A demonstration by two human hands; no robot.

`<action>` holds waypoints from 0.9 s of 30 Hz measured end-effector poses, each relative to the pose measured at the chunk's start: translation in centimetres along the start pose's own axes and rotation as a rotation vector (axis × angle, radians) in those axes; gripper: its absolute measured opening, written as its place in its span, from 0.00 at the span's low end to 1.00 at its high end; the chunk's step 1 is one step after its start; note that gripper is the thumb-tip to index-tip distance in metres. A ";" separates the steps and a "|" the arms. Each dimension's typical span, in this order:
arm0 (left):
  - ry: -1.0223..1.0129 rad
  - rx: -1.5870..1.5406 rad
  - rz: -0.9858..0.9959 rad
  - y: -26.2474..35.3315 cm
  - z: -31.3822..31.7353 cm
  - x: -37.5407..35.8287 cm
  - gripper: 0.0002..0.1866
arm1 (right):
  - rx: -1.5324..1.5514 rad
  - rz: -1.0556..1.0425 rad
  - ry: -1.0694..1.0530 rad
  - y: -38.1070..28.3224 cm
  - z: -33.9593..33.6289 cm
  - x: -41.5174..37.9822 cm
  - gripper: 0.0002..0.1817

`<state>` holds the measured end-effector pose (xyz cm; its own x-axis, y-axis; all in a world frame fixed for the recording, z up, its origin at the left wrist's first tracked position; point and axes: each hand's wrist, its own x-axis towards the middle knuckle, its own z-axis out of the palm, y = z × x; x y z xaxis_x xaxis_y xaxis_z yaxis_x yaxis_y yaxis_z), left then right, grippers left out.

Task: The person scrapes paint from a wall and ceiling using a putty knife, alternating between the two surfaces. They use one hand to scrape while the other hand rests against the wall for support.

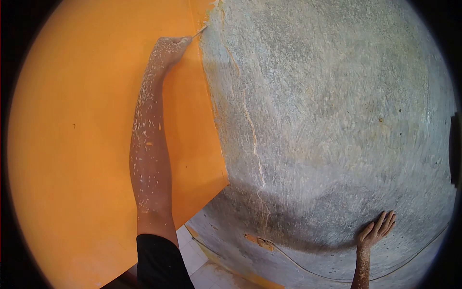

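My left hand [174, 47] is raised high, closed around a thin scraper-like tool [199, 32]; its handle is hidden in the fist. The tool's tip meets the corner edge where the orange wall [77, 96] joins the bare grey wall [317, 106]. Pale flakes are scattered along the left forearm [149, 139]. Lower right, my right hand [378, 230] lies against the grey wall with its fingers stretched out and holds nothing.
A pale crack [254, 137] runs down the grey wall near the corner. Below it, a cable [308, 271] comes out by an orange patch [260, 242] and curves right. Light floor tiles [192, 253] show at the bottom. A dark object [455, 149] stands at the right edge.
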<state>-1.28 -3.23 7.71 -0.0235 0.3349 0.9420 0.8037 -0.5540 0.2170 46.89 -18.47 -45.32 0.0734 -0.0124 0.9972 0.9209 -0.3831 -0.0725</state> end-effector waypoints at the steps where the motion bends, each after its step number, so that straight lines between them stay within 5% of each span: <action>1: 0.002 0.045 0.046 -0.5 0.3 0.5 0.24 | 0.002 0.002 -0.005 -0.1 -0.1 -0.1 0.27; 3: 0.023 0.130 0.150 -1.7 0.7 2.5 0.25 | 0.003 0.011 0.006 -0.7 -0.1 0.4 0.28; 6: -0.079 0.061 -0.042 1.1 -0.7 0.7 0.25 | -0.001 -0.008 -0.002 -0.3 -0.1 0.4 0.28; 9: 0.106 -0.047 0.123 -1.0 1.2 1.5 0.24 | -0.005 0.017 -0.003 -0.9 -0.2 0.6 0.28; 12: 0.119 0.175 0.171 -0.1 1.6 1.6 0.24 | 0.004 0.002 -0.013 -1.0 -0.5 0.5 0.29; 17: 0.122 0.118 0.194 -0.7 0.9 3.1 0.24 | 0.000 0.016 -0.002 -1.0 0.0 0.2 0.29; 21: 0.021 0.017 -0.006 0.7 -0.2 0.3 0.24 | -0.004 0.012 -0.030 -0.9 -0.3 0.8 0.29; 27: 0.056 0.158 0.250 -1.0 1.1 6.0 0.27 | -0.014 0.009 -0.021 -0.9 -0.4 0.6 0.30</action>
<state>-1.62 0.16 12.89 0.1575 0.1586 0.9747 0.8710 -0.4873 -0.0614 45.92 -18.46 -44.61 0.0897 0.0040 0.9960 0.9148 -0.3958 -0.0808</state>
